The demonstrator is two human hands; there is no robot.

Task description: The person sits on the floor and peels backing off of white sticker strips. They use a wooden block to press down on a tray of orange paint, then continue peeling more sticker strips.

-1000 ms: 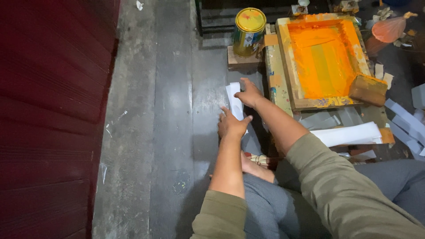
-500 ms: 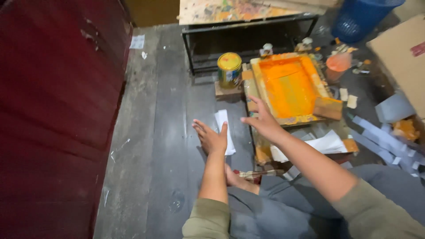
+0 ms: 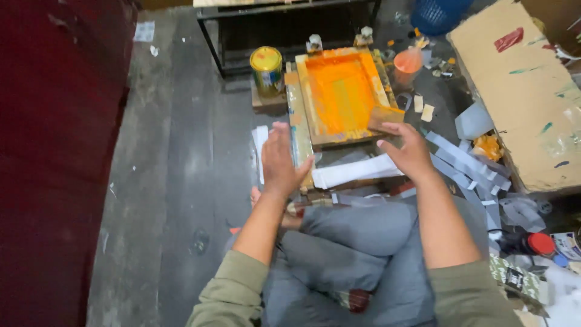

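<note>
Fingers blurred; L hand hides paper strip.

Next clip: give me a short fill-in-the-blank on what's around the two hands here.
1. The ink filling the wooden screen frame is ____.
2. The yellow-lidded paint can stands to the ____ of the frame.
3. The right hand reaches toward the wooden ____ lying on the frame's corner.
4. Neither the right nor the left hand ____ anything.

Missing words: orange; left; squeegee; holds
</note>
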